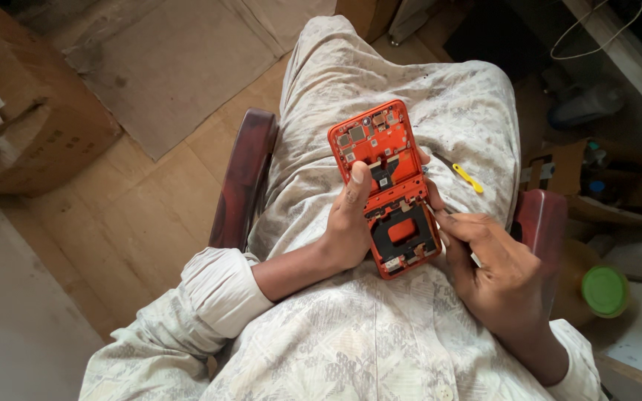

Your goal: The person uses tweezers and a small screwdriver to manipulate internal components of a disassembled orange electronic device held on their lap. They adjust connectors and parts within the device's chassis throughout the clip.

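A person sits in a chair with dark red armrests and holds an opened orange phone frame over the lap. The left hand is closed around the frame's left edge, its thumb lying across the middle of the exposed face. The right hand is curled at the frame's lower right edge, fingertips touching it; whether it grips anything else cannot be told. The frame stands tilted, its upper half showing small circuit parts and its lower half a dark recess with an orange patch. A small yellow-handled tool lies on the lap just right of the frame, apart from both hands. On the floor to the left stands a cardboard box. A green lid shows near the right edge.
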A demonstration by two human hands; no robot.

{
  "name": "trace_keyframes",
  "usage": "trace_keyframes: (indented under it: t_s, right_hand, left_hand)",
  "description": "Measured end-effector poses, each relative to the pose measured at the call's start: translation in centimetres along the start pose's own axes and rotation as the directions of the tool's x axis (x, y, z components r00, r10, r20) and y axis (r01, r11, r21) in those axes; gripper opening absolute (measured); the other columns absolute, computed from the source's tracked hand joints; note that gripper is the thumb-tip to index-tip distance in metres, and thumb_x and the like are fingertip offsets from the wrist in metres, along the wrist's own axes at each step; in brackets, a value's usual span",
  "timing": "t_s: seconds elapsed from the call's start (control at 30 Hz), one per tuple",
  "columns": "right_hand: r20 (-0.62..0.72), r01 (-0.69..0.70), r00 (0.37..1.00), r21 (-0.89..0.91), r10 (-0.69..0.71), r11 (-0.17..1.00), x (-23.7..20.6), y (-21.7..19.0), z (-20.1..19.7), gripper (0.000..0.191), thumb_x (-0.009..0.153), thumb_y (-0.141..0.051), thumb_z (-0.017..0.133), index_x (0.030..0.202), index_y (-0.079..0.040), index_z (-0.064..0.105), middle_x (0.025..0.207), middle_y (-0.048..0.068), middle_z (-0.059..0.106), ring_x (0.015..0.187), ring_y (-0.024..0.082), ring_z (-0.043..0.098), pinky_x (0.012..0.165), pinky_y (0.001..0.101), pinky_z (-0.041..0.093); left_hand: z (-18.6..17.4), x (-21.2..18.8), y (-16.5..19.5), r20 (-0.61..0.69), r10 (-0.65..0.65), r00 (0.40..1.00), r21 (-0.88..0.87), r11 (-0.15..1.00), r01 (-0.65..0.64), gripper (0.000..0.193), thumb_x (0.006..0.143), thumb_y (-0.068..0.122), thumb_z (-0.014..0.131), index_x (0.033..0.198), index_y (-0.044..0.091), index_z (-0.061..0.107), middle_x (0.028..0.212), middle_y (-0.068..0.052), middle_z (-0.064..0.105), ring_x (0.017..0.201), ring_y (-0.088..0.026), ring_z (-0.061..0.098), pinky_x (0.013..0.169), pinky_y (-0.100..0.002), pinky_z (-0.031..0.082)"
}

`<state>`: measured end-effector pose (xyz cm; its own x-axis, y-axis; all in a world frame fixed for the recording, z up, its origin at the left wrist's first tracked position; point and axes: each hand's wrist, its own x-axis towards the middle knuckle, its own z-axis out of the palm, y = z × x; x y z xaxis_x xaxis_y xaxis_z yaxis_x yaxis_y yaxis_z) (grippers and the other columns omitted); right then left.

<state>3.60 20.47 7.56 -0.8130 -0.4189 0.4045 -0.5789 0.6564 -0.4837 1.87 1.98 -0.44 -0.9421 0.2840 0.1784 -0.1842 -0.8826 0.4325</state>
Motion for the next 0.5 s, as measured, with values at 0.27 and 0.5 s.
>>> trace_keyframes:
  t_s: [0.27,0.5]
  right_hand:
    - [0.071,0.042,0.996,0.019,-0.044,0.999,-0.1,1.1,0.2,0.023,0.094,0.005,0.069,0.117,-0.001,0.064,0.099,0.014,0.072,0.082,0.025,0.074,0.067,0.0326,0.057]
    - [0.067,0.021,0.998,0.014,-0.022,1.000,0.0,1.3,0.0,0.025,0.092,0.003,0.071,0.116,-0.002,0.067,0.101,0.015,0.072,0.084,0.027,0.074,0.069,0.0335,0.058]
  left_hand:
    - [0.2,0.1,0.1,0.008,0.007,1.000,-0.029,1.000,-0.007,0.074,0.112,0.060,0.037,0.154,-0.001,0.040,0.121,-0.022,0.064,0.109,-0.029,0.068,0.100,-0.045,0.059]
    - [0.1,0.2,0.1,-0.011,0.027,1.000,0.038,0.999,-0.027,0.073,0.113,0.061,0.038,0.150,-0.002,0.041,0.124,-0.020,0.062,0.112,-0.026,0.067,0.099,-0.044,0.058]
